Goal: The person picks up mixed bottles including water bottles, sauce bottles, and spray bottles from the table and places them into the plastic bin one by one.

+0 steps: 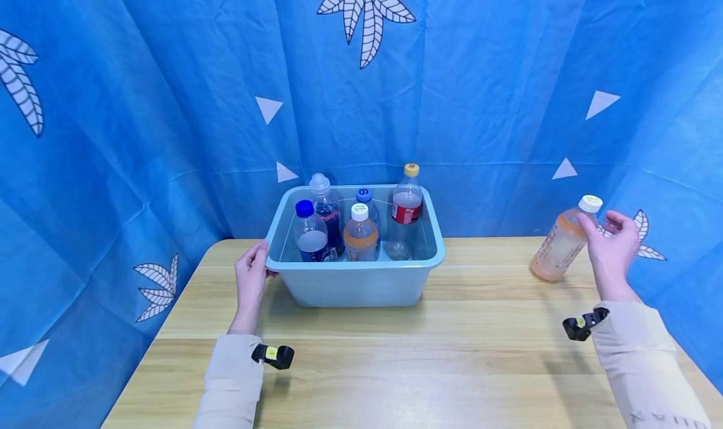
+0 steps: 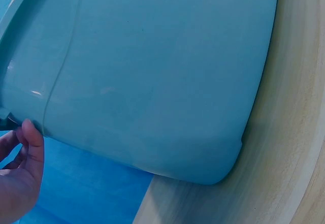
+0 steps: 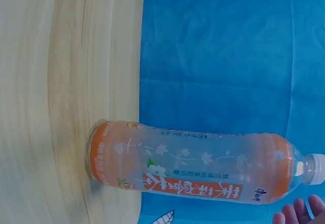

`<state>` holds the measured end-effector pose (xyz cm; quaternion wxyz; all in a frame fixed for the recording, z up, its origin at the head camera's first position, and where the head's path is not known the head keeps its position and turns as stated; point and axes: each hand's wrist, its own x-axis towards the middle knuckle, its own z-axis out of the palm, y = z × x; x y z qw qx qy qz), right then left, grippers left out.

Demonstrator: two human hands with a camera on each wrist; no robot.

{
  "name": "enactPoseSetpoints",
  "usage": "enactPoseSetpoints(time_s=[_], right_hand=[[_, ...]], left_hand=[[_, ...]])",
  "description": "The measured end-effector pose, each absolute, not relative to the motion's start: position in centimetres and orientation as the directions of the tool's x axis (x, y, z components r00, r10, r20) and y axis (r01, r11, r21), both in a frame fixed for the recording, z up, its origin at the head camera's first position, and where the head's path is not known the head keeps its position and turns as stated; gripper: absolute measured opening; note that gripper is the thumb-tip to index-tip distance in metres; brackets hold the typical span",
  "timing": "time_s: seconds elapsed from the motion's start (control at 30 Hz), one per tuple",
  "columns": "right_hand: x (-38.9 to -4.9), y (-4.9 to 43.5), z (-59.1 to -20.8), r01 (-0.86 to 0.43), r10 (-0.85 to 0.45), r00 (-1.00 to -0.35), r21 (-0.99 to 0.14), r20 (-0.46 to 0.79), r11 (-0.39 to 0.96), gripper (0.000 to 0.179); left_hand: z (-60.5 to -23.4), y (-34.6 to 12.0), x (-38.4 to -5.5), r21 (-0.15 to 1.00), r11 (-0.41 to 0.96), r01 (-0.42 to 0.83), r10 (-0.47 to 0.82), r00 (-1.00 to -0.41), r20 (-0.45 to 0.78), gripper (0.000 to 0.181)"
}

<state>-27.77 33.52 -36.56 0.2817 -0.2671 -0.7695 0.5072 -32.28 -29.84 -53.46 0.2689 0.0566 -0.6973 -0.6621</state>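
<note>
A light blue plastic bin (image 1: 353, 286) stands on the table with several bottles inside. My left hand (image 1: 251, 277) pinches its left rim, thumb against the outer wall in the left wrist view. Far to the right, a clear plastic bottle with an orange label (image 1: 559, 246) and white cap stands on the table. Right beside its neck is my right hand (image 1: 614, 244), fingers loosely bent. In the right wrist view the fingertips (image 3: 300, 211) lie just off the bottle's shoulder; the thumb is out of that view.
Inside the bin are a yellow-capped bottle with a red label (image 1: 407, 206), a white-capped orange bottle (image 1: 360, 234), and blue-capped and clear-capped bottles. A blue curtain (image 1: 480, 103) hangs behind the wooden table (image 1: 452, 366).
</note>
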Motion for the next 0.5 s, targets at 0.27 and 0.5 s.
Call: enactPoseSetpoints(time_s=[0.27,0.5], right_hand=[[-28.6,33.8,-36.4,0.125,0.699,-0.709,-0.958,0.096,0.258,0.067],[-29.1,34.1,-36.5,0.13,0.685,-0.727,-0.967,0.056,0.218,0.071]], left_hand=[[-53.7,-30.0,-32.5,0.949,0.122,0.29,-0.443,-0.84,0.313,0.037],[-53.8,-30.1,-32.6,0.948,0.123,0.295,-0.439,-0.84,0.319,0.037]])
